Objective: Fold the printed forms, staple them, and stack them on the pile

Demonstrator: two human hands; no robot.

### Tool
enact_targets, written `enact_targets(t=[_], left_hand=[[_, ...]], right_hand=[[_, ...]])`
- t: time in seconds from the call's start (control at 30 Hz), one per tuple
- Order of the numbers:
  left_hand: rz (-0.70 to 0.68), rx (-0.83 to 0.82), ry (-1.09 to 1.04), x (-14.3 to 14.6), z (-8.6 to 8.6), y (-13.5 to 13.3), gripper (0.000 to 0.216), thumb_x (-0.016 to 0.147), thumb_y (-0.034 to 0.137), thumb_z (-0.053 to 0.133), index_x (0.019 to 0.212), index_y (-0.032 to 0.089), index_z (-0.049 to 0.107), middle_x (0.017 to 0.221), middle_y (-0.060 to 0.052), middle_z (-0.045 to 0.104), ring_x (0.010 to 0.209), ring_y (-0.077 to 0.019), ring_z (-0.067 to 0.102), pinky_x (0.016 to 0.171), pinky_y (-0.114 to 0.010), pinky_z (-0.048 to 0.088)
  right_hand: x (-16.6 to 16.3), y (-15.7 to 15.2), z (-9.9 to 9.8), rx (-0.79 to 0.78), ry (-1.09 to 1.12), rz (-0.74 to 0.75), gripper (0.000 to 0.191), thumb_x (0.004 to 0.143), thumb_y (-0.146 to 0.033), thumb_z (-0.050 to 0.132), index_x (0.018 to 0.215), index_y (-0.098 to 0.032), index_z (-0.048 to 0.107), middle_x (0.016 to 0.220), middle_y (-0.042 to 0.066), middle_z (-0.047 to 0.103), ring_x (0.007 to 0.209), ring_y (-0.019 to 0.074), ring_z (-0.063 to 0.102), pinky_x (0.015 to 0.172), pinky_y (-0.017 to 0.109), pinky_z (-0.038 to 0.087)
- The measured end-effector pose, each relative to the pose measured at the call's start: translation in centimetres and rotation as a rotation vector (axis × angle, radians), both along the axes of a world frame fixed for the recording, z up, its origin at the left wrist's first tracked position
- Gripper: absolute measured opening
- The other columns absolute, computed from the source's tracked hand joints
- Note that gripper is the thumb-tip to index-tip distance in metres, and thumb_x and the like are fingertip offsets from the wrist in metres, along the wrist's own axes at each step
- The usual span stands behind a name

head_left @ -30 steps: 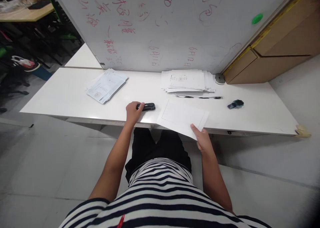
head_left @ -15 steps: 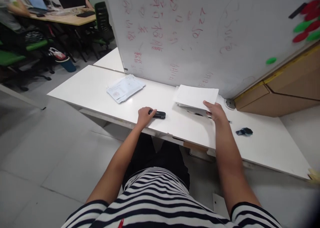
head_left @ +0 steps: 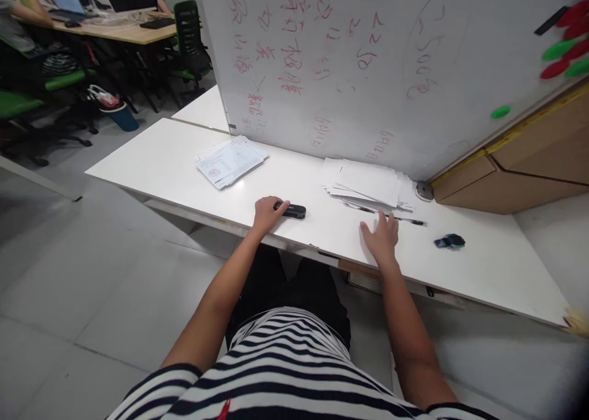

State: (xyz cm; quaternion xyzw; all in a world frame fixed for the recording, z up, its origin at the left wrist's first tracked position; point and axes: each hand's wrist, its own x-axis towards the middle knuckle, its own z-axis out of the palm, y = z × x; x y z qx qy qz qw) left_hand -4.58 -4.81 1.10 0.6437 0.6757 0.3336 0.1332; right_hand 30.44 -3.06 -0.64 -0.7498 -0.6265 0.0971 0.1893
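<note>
My left hand (head_left: 268, 215) is closed around one end of a black stapler (head_left: 294, 211) resting on the white desk. My right hand (head_left: 381, 239) is empty, fingers spread, just above or on the desk top. Beyond its fingertips lie a dark pen (head_left: 411, 221) and a stack of white papers (head_left: 363, 182), its sheets somewhat uneven and one corner stapled. Off to the left of my hands is another pile of printed sheets (head_left: 232, 162) with a red round stamp.
A whiteboard (head_left: 285, 58) with red writing stands along the desk's back edge. On the right are a dark blue watch-like object (head_left: 450, 241), a small grey device (head_left: 424, 191) and cardboard boxes (head_left: 529, 162). A person's arm (head_left: 32, 11) shows at a far desk.
My right hand has let go of the white papers, which now lie flat on the stack, and has drawn back toward me with fingers spread. My left hand stays on the stapler.
</note>
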Motion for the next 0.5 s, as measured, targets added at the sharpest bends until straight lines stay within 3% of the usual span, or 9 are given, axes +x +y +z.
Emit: enact_targets(t=[0.17,0.33,0.5], left_hand=[[0.003,0.01,0.022,-0.2,0.0,0.0,0.044,0.093,0.053,0.038,0.086,0.022,0.068,0.09,-0.005,0.071,0.088,-0.0223,0.061,0.083,-0.036,0.04],[-0.009,0.041,-0.028,-0.1,-0.6,-0.2,0.046,0.095,0.051,0.031,0.09,0.021,0.065,0.093,-0.006,0.069,0.091,-0.022,0.06,0.083,-0.035,0.042],[0.101,0.096,-0.095,-1.2,-0.7,0.4,0.042,0.096,0.047,0.031,0.112,0.019,0.058,0.114,-0.011,0.063,0.109,-0.0219,0.055,0.095,-0.036,0.041]], right_hand=[[-0.4,-3.0,-1.5,-0.094,-0.118,0.118,0.064,0.094,-0.052,0.025,0.145,-0.016,0.037,0.156,0.016,0.023,0.145,0.0324,0.015,0.114,0.054,0.012],[-0.9,-3.2,-1.3,-0.066,-0.122,0.088,0.063,0.095,-0.051,0.025,0.145,-0.015,0.039,0.156,0.016,0.025,0.145,0.0315,0.016,0.114,0.051,0.012],[-0.9,-3.1,-1.4,-0.034,-0.117,0.078,0.062,0.094,-0.051,0.027,0.143,-0.016,0.042,0.155,0.015,0.028,0.144,0.0307,0.019,0.114,0.05,0.014]])
